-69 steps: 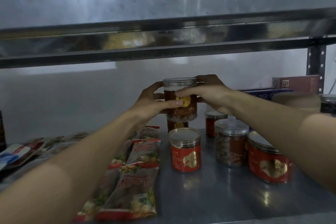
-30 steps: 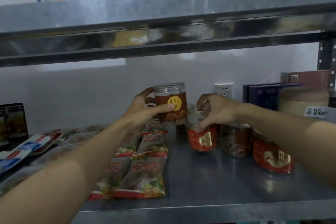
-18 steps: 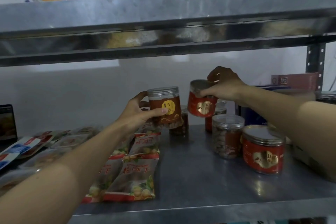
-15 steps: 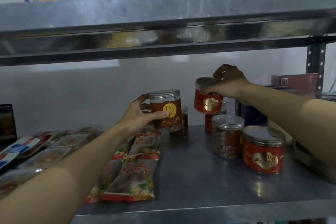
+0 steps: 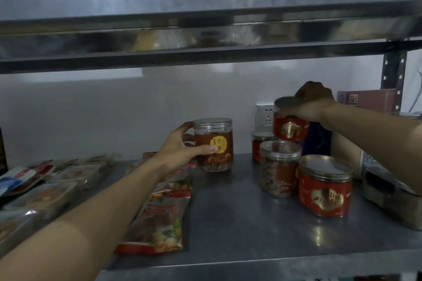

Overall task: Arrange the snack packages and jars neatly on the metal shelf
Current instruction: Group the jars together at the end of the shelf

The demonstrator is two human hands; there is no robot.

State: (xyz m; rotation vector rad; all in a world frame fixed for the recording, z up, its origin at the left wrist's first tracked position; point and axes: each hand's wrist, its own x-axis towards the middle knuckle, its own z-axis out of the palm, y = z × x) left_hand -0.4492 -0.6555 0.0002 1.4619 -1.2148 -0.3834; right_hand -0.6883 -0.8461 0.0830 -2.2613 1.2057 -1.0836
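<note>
Left hand (image 5: 180,148) grips the brown jar (image 5: 213,143) by its side, above the shelf (image 5: 239,223) centre; right hand (image 5: 312,102) holds a small red jar (image 5: 290,126) by its lid over the clear jar (image 5: 279,167). Rigid, light, probably slippery plastic: grasp the sides.

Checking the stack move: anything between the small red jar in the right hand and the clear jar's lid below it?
Nothing visible. The red jar, held in the right hand, hangs tilted just above the clear jar; its lid looks bare. Whether they touch, I cannot tell. The big red jar stands beside it, out of the way.
</note>
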